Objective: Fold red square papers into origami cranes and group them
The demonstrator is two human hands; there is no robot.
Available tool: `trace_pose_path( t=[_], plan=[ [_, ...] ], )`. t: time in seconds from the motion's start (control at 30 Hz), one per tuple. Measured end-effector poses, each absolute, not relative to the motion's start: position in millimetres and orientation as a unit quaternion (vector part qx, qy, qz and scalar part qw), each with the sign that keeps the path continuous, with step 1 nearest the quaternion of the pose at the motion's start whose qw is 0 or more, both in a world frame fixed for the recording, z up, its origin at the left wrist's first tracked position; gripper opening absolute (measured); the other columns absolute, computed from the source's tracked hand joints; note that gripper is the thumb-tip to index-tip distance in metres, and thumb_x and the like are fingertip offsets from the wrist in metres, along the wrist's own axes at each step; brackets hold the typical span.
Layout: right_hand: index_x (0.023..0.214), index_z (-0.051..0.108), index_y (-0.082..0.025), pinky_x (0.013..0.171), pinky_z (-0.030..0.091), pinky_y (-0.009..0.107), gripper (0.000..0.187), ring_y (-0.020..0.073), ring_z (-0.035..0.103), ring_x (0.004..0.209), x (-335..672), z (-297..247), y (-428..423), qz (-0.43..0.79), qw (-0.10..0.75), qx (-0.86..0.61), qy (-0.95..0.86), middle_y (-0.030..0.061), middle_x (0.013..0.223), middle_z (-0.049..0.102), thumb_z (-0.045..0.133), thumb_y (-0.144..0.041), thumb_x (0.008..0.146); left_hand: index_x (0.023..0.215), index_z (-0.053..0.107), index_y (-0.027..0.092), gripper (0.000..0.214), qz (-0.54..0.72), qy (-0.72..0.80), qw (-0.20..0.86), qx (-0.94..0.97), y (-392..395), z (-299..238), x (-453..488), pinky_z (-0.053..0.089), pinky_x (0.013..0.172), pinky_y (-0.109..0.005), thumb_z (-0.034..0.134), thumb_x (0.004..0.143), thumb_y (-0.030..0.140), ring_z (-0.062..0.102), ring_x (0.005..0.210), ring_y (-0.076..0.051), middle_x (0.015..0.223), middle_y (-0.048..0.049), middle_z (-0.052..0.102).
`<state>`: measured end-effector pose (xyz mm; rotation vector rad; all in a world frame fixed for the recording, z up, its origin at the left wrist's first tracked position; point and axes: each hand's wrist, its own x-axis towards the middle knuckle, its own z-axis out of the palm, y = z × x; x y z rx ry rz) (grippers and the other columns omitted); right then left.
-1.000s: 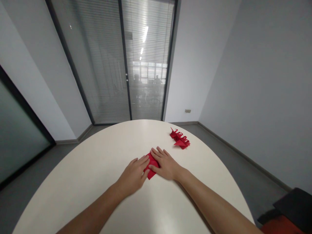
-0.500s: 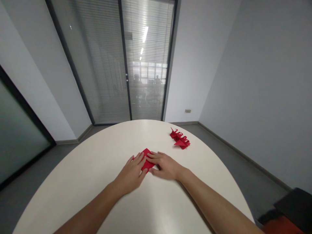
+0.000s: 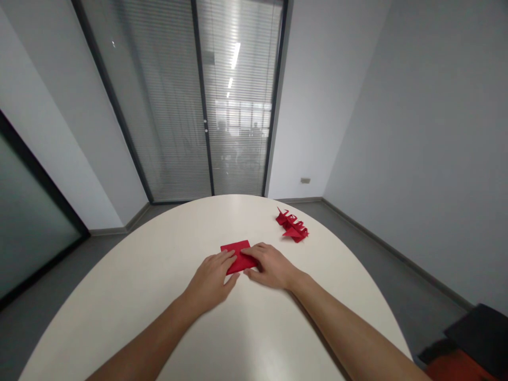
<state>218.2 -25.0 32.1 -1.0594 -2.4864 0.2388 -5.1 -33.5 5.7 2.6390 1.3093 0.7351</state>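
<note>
A folded piece of red paper [image 3: 239,259] lies on the white table in front of me, one straight edge facing away. My left hand [image 3: 212,278] rests at its left side, fingers stretched over the paper and thumb apart below the near edge. On the right side, my right hand [image 3: 272,266] has its fingers bent over the paper and its thumb at the near edge, gripping that corner. Fingers cover both sides of the paper. Farther right stand several red folded-paper cranes [image 3: 292,226] in a close row, touching or nearly so.
The round white table [image 3: 190,333] fills the lower view. Beyond it are a glass partition with blinds [image 3: 174,132] and a pale wall with a socket [image 3: 305,180]. At the lower right is a black and red object [image 3: 472,344], partly cut off.
The red paper has turned from corner-up to straight edge away from me. My fingers have shifted slightly with it, the right ones bending more. The cranes stay in place.
</note>
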Motion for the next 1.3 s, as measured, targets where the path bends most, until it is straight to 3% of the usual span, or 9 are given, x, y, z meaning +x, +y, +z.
trace_pose_path(
  t=[0.17, 0.33, 0.53, 0.67, 0.87, 1.03, 1.13, 1.2, 1.3],
  plan=[
    [0.136, 0.059, -0.014, 0.089, 0.049, 0.038, 0.052, 0.0267, 0.063, 0.101, 221, 24, -22, 0.095, 0.224, -0.419, -0.875, 0.0135, 0.108, 0.071, 0.065, -0.032, 0.088, 0.125, 0.068, 0.021, 0.035, 0.250, 0.444, 0.074, 0.857, -29, 2, -7, 0.047, 0.105, -0.048, 0.054, 0.094, 0.028, 0.064, 0.119, -0.030, 0.131, -0.0110, 0.068],
    [0.129, 0.063, -0.014, 0.085, 0.049, 0.035, 0.042, 0.0238, 0.063, 0.094, 223, 22, -21, 0.098, 0.237, -0.408, -0.876, 0.0107, 0.099, 0.071, 0.062, -0.031, 0.091, 0.118, 0.070, 0.023, 0.031, 0.275, 0.434, 0.093, 0.853, -27, 1, -7, 0.048, 0.102, -0.045, 0.054, 0.093, 0.026, 0.065, 0.113, -0.028, 0.124, -0.0098, 0.071],
    [0.116, 0.068, -0.019, 0.085, 0.048, 0.033, 0.025, 0.0219, 0.064, 0.093, 222, 24, -20, 0.104, 0.243, -0.394, -0.880, 0.0079, 0.100, 0.073, 0.058, -0.029, 0.095, 0.098, 0.066, 0.020, 0.014, 0.255, 0.451, 0.101, 0.849, -30, 7, -5, 0.050, 0.087, -0.037, 0.054, 0.092, 0.020, 0.066, 0.093, -0.024, 0.101, -0.0078, 0.073],
    [0.112, 0.070, -0.020, 0.085, 0.049, 0.032, 0.022, 0.0215, 0.064, 0.094, 223, 23, -20, 0.108, 0.237, -0.405, -0.876, 0.0077, 0.101, 0.074, 0.054, -0.028, 0.098, 0.093, 0.063, 0.020, 0.013, 0.243, 0.453, 0.105, 0.851, -31, 7, -6, 0.049, 0.086, -0.035, 0.050, 0.093, 0.016, 0.066, 0.094, -0.023, 0.101, -0.0074, 0.072],
    [0.110, 0.069, -0.021, 0.087, 0.049, 0.033, 0.020, 0.0209, 0.065, 0.094, 226, 16, -15, 0.107, 0.246, -0.406, -0.873, 0.0076, 0.102, 0.073, 0.052, -0.024, 0.099, 0.103, 0.065, 0.019, 0.022, 0.243, 0.450, 0.108, 0.852, -29, 4, -8, 0.049, 0.093, -0.037, 0.044, 0.097, 0.020, 0.067, 0.103, -0.024, 0.113, -0.0107, 0.072],
    [0.120, 0.064, -0.022, 0.089, 0.050, 0.034, 0.025, 0.0214, 0.065, 0.096, 226, 11, -12, 0.119, 0.277, -0.426, -0.853, 0.0076, 0.107, 0.072, 0.054, -0.022, 0.097, 0.108, 0.066, 0.020, 0.024, 0.247, 0.447, 0.125, 0.850, -29, 5, -6, 0.051, 0.093, -0.037, 0.046, 0.096, 0.019, 0.068, 0.103, -0.023, 0.112, -0.0094, 0.073],
    [0.126, 0.060, -0.023, 0.090, 0.050, 0.034, 0.030, 0.0218, 0.065, 0.098, 226, 10, -13, 0.131, 0.286, -0.432, -0.845, 0.0075, 0.109, 0.072, 0.055, -0.021, 0.096, 0.125, 0.061, 0.020, 0.034, 0.262, 0.440, 0.127, 0.850, -29, 2, -6, 0.052, 0.097, -0.039, 0.048, 0.094, 0.017, 0.067, 0.109, -0.023, 0.123, -0.0100, 0.071],
    [0.128, 0.058, -0.023, 0.089, 0.050, 0.035, 0.033, 0.0221, 0.065, 0.099, 226, 10, -13, 0.133, 0.286, -0.438, -0.842, 0.0078, 0.110, 0.071, 0.055, -0.021, 0.096, 0.135, 0.056, 0.021, 0.043, 0.271, 0.420, 0.122, 0.858, -27, 0, -6, 0.050, 0.102, -0.039, 0.049, 0.093, 0.015, 0.065, 0.115, -0.022, 0.131, -0.0089, 0.067],
    [0.132, 0.056, -0.022, 0.089, 0.051, 0.035, 0.036, 0.0227, 0.065, 0.099, 226, 9, -13, 0.129, 0.287, -0.452, -0.835, 0.0094, 0.112, 0.070, 0.056, -0.021, 0.095, 0.134, 0.060, 0.026, 0.045, 0.270, 0.388, 0.109, 0.875, -26, -2, -7, 0.049, 0.106, -0.039, 0.049, 0.092, 0.011, 0.063, 0.120, -0.021, 0.134, -0.0049, 0.066]
  ],
)
